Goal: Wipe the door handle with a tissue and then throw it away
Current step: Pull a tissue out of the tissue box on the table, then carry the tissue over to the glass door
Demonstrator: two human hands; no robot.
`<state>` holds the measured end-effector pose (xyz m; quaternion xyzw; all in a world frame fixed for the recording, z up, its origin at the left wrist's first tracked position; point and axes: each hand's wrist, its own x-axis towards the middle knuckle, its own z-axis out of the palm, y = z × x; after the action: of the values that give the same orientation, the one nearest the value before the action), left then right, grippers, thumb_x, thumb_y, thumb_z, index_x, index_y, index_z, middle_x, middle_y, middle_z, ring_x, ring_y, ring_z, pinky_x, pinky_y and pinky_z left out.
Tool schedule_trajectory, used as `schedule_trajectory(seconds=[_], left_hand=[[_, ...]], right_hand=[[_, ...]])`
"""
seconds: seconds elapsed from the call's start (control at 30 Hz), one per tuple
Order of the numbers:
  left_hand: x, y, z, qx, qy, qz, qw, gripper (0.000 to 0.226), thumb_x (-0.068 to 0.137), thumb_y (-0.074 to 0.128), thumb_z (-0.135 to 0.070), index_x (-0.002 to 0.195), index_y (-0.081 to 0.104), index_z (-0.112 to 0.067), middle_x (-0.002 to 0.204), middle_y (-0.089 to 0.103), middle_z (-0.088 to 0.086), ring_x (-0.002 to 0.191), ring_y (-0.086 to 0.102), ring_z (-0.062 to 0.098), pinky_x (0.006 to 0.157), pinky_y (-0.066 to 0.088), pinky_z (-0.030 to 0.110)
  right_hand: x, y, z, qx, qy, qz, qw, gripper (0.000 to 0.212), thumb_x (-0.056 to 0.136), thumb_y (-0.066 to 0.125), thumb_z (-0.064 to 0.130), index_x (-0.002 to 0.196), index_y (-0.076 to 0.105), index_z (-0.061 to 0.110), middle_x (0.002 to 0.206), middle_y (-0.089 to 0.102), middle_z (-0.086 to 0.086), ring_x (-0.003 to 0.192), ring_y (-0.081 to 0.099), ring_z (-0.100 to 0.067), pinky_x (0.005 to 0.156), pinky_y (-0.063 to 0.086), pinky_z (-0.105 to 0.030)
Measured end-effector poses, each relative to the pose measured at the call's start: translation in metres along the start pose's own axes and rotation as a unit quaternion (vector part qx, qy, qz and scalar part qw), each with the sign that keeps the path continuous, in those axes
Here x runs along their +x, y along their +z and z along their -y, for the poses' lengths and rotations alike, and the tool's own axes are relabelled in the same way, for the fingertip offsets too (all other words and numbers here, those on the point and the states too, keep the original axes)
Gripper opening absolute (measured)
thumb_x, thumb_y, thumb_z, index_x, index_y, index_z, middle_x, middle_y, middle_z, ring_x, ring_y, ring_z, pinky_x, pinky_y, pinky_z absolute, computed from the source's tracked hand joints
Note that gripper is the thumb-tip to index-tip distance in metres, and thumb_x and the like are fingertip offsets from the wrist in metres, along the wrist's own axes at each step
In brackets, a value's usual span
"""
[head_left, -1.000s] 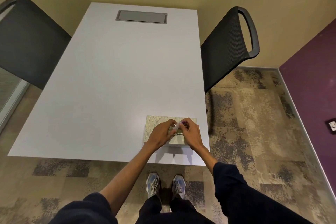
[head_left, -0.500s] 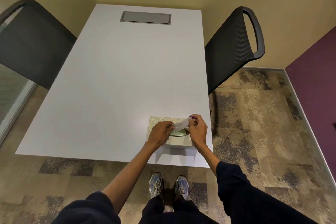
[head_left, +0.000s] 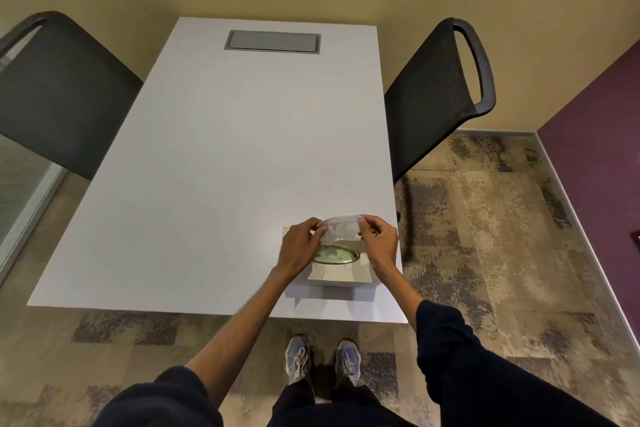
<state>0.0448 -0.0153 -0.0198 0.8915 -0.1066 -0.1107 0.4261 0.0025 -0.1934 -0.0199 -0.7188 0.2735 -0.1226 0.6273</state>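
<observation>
The tissue (head_left: 341, 227) has come up further out of the box (head_left: 337, 272) now, left hand (head_left: 299, 246) and right hand (head_left: 379, 241) each pinching a top corner above the white table (head_left: 225, 166).

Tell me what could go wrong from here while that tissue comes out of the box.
1. Both the left hand and right hand pinch the thin tissue at its top corners; pulling apart could tear it.
2. Neither hand seems to be pressing down on the tissue box, so an upward pull may lift or drag it.
3. The box sits near the table's front right corner and could slide off.
</observation>
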Motion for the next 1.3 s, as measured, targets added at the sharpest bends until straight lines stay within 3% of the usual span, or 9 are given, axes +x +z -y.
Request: schedule_trajectory(seconds=[0.1,0.3,0.5,0.73,0.83,1.1,1.3], left_hand=[[0.008,-0.003,-0.006,-0.057,-0.004,0.009,0.998,0.018,0.097,0.058,-0.029,0.097,0.072,-0.019,0.086,0.074,-0.004,0.074,0.071,0.011,0.075,0.058,0.039],[0.019,-0.007,-0.04,-0.135,0.02,0.023,0.99,0.016,0.095,0.062,-0.019,0.095,0.076,-0.012,0.075,0.075,0.004,0.063,0.073,0.013,0.061,0.061,0.036],[0.033,0.003,-0.063,-0.121,0.074,0.057,0.988,0.019,0.093,0.063,-0.024,0.087,0.078,-0.015,0.072,0.076,0.001,0.066,0.073,0.013,0.07,0.061,0.045],[0.035,0.03,-0.106,-0.102,0.139,0.099,0.98,0.021,0.094,0.062,-0.024,0.087,0.079,-0.017,0.072,0.076,0.0,0.066,0.072,0.012,0.07,0.061,0.045],[0.035,0.047,-0.118,-0.092,0.166,0.128,0.974,0.023,0.094,0.061,-0.028,0.09,0.079,-0.014,0.075,0.076,0.001,0.068,0.072,0.011,0.07,0.061,0.045],[0.016,0.106,-0.168,-0.063,0.238,0.215,0.945,0.02,0.092,0.067,-0.025,0.102,0.079,-0.013,0.087,0.078,0.0,0.076,0.072,0.005,0.075,0.063,0.038],[-0.018,0.17,-0.222,-0.045,0.283,0.28,0.916,0.018,0.087,0.068,-0.027,0.094,0.078,-0.014,0.082,0.078,0.001,0.076,0.074,0.011,0.074,0.062,0.042]], right_hand=[[0.002,-0.002,0.002,0.02,0.005,-0.006,1.0,0.008,0.089,0.069,0.017,0.095,0.072,0.014,0.084,0.072,-0.005,0.07,0.066,-0.014,0.07,0.057,-0.033],[0.003,-0.01,0.013,0.04,-0.009,-0.052,0.998,0.006,0.088,0.07,0.013,0.093,0.071,0.014,0.084,0.071,-0.006,0.07,0.066,-0.016,0.067,0.057,-0.032],[0.002,-0.03,0.024,0.062,-0.017,-0.128,0.99,0.012,0.089,0.067,0.005,0.098,0.07,-0.002,0.088,0.07,-0.015,0.071,0.063,-0.016,0.061,0.054,-0.017],[-0.006,-0.071,0.023,0.061,-0.007,-0.218,0.974,0.008,0.088,0.067,0.009,0.094,0.074,0.008,0.082,0.072,-0.011,0.07,0.065,-0.022,0.065,0.055,-0.034],[-0.013,-0.092,0.02,0.058,0.001,-0.262,0.963,0.007,0.088,0.069,0.013,0.093,0.074,0.014,0.08,0.073,-0.005,0.068,0.068,-0.022,0.064,0.059,-0.036],[-0.046,-0.168,0.007,0.115,0.029,-0.375,0.919,0.008,0.087,0.068,0.005,0.093,0.073,0.005,0.079,0.071,-0.011,0.063,0.064,-0.017,0.058,0.056,-0.024],[-0.088,-0.247,-0.012,0.134,0.038,-0.461,0.876,0.005,0.085,0.07,0.005,0.09,0.072,0.005,0.079,0.07,-0.011,0.066,0.064,-0.017,0.06,0.057,-0.027]])
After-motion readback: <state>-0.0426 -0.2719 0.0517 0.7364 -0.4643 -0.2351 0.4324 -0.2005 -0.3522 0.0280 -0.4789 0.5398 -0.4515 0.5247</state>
